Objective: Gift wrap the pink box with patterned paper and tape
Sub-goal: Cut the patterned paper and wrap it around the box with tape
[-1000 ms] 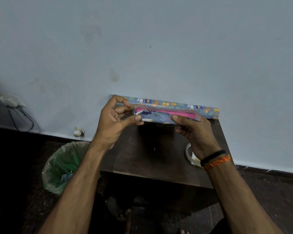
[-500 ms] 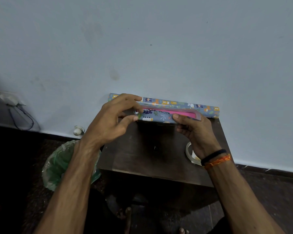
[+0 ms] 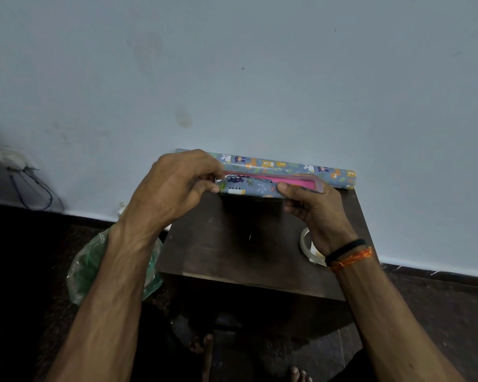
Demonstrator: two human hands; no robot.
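Since the prev. frames the left hand (image 3: pixel 174 186) has rolled over the box's left end, knuckles now up, w/ thumb & fingers curled and pinching the paper edge there; right hand barely shifted. Dark wood table (image 3: pixel 232 249) stands against the pale wall (image 3: pixel 232 78), w/ a roll of patterned paper (image 3: pixel 287 166) lying along its back edge, touching the wall. Just in front of the roll, raised off the tabletop, is the pink box (image 3: pixel 290 181), partly wrapped: a patterned paper flap (image 3: pixel 246 187) covers its near face, pink strip showing on top btwn the hands. Right hand (image 3: pixel 318 210) grips the box's right end, thumb on the near paper face, other fingers curled underneath. Tape roll (image 3: pixel 305 241) sits on the table near the right wrist, partly hidden. Green plastic bag (image 3: pixel 91 266) is on the floor left of the table.
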